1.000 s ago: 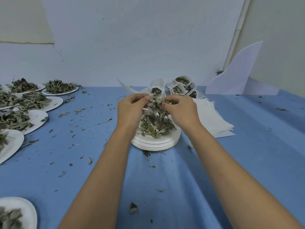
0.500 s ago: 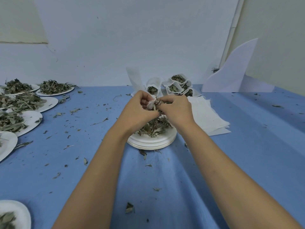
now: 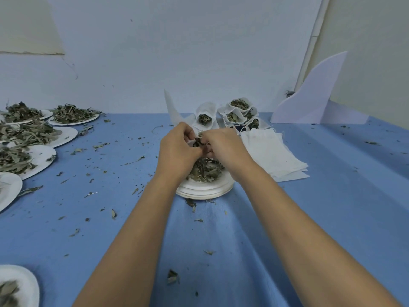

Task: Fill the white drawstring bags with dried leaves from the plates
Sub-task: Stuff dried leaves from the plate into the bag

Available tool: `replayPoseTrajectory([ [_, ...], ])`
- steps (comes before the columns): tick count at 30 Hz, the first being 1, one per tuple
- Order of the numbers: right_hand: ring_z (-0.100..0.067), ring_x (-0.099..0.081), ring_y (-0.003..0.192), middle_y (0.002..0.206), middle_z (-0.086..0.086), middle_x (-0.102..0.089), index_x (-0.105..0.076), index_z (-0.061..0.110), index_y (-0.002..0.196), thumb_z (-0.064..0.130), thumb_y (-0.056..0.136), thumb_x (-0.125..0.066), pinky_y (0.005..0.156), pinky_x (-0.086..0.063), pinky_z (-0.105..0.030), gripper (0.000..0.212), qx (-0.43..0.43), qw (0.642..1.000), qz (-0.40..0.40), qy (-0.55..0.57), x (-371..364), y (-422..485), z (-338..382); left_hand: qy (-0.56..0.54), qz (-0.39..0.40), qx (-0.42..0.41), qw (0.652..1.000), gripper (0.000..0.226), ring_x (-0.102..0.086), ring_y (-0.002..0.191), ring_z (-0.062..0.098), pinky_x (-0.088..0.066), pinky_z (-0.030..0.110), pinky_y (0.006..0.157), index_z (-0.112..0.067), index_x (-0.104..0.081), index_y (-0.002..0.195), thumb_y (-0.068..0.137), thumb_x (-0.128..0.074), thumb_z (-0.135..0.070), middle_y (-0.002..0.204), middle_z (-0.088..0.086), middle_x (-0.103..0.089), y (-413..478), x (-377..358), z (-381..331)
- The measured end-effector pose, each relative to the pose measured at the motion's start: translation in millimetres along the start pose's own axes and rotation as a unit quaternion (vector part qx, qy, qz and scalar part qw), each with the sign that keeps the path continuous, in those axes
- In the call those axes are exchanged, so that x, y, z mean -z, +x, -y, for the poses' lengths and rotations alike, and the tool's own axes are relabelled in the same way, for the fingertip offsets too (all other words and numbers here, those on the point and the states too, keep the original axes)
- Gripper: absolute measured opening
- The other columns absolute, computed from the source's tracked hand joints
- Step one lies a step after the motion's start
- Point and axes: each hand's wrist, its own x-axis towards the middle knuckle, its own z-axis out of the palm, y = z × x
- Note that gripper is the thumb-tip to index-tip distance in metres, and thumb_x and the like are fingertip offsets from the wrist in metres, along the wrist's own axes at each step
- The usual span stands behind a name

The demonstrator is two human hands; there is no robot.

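Hands meet above the stack of round white paper plates in the middle of the blue-covered worktop. The left hand has its fingers curled round a small white drawstring bag, held just over the heap of dried grey-green leaves on the top plate. The right hand pinches a tuft of leaves at the bag's mouth. Filled white bags stand behind the plates, and flat empty white bags lie to the right.
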Motion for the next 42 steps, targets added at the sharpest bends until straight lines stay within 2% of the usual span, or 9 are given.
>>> replayPoseTrajectory([
  [4,-0.024,-0.048,0.078,0.081,-0.009,-0.054,-0.057,0.003,0.077,0.020,0.081,-0.050,0.082,-0.044,-0.051,0.019,-0.015,1.000,-0.003,0.009,-0.4,-4.0,1.1,0.010,0.006,0.005,1.000,0.027,-0.043,0.058,-0.001,-0.035,0.005,0.056,-0.015,-0.051,0.077,0.069,-0.077,-0.012,0.066,-0.010,-0.047,1.1,1.5,4.0],
  [8,-0.023,-0.060,0.103,0.108,-0.007,-0.065,-0.063,0.009,0.106,0.028,0.087,-0.048,0.088,-0.044,-0.039,0.031,-0.046,0.998,0.008,0.041,6.8,-0.5,-0.8,0.018,0.010,0.003,1.000,0.026,-0.042,0.053,-0.002,-0.035,0.007,0.054,-0.015,-0.050,0.071,0.070,-0.073,-0.003,0.062,-0.009,-0.044,0.8,1.6,6.2],
  [10,-0.019,-0.063,0.097,0.101,-0.005,-0.067,-0.062,0.012,0.106,0.025,0.089,-0.047,0.093,-0.046,-0.040,0.027,-0.068,0.994,0.015,0.083,10.1,0.7,-1.3,0.023,0.011,-0.003,1.000,0.026,-0.042,0.053,-0.002,-0.034,0.007,0.054,-0.016,-0.050,0.069,0.071,-0.071,-0.001,0.062,-0.008,-0.044,0.6,1.8,6.1],
  [18,-0.013,-0.060,0.056,0.077,-0.007,-0.065,-0.062,0.007,0.096,0.004,0.094,-0.040,0.061,-0.048,-0.022,0.022,-0.091,0.980,0.030,0.174,23.2,2.2,-1.6,-0.022,0.016,-0.002,1.000,0.029,-0.039,0.054,-0.004,-0.034,0.008,0.052,-0.019,-0.048,0.065,0.071,-0.067,0.002,0.063,-0.008,-0.044,-0.8,3.6,6.1],
  [23,-0.019,-0.065,0.078,0.097,-0.012,-0.066,-0.066,0.013,0.081,-0.001,0.094,-0.047,0.067,-0.057,-0.021,0.027,-0.006,0.996,0.000,0.087,21.1,3.1,-12.5,-0.040,0.013,0.011,0.999,0.035,-0.038,0.053,-0.004,-0.033,0.009,0.052,-0.022,-0.045,0.063,0.070,-0.070,0.001,0.063,-0.009,-0.043,1.3,3.7,7.4],
  [32,-0.023,-0.069,0.089,0.091,-0.007,-0.071,-0.069,0.016,0.107,0.008,0.079,-0.072,0.085,-0.056,-0.041,0.029,0.008,0.992,-0.103,0.076,8.8,4.5,-17.4,-0.071,0.053,-0.002,0.996,0.039,-0.040,0.058,-0.003,-0.036,0.006,0.054,-0.023,-0.046,0.066,0.066,-0.083,-0.009,0.067,-0.008,-0.046,1.8,4.3,7.2],
  [36,-0.019,-0.065,0.093,0.097,-0.006,-0.069,-0.072,0.012,0.103,0.009,0.081,-0.067,0.091,-0.052,-0.037,0.022,-0.002,0.993,-0.082,0.079,8.7,2.2,-13.5,-0.037,0.051,-0.024,0.998,0.040,-0.038,0.059,0.000,-0.035,0.009,0.057,-0.021,-0.045,0.065,0.067,-0.082,-0.009,0.066,-0.007,-0.046,-0.5,3.5,5.7],
  [39,-0.009,-0.060,0.070,0.095,-0.023,-0.068,-0.065,-0.011,0.104,0.000,0.084,-0.053,0.074,-0.045,-0.030,0.026,-0.018,0.995,-0.047,0.085,11.6,1.0,-8.1,-0.016,0.031,-0.022,0.999,0.039,-0.037,0.056,-0.002,-0.034,0.010,0.055,-0.021,-0.044,0.064,0.069,-0.080,-0.006,0.064,-0.008,-0.044,-1.3,3.4,7.7],
  [42,-0.006,-0.068,0.080,0.101,-0.014,-0.072,-0.065,-0.009,0.106,-0.002,0.087,-0.048,0.097,-0.047,-0.036,0.027,-0.064,0.990,-0.002,0.124,12.1,-0.1,-1.7,0.001,0.011,-0.016,1.000,0.037,-0.038,0.056,0.001,-0.033,0.011,0.055,-0.022,-0.043,0.062,0.071,-0.073,-0.003,0.064,-0.006,-0.045,-1.0,4.6,9.9],
])
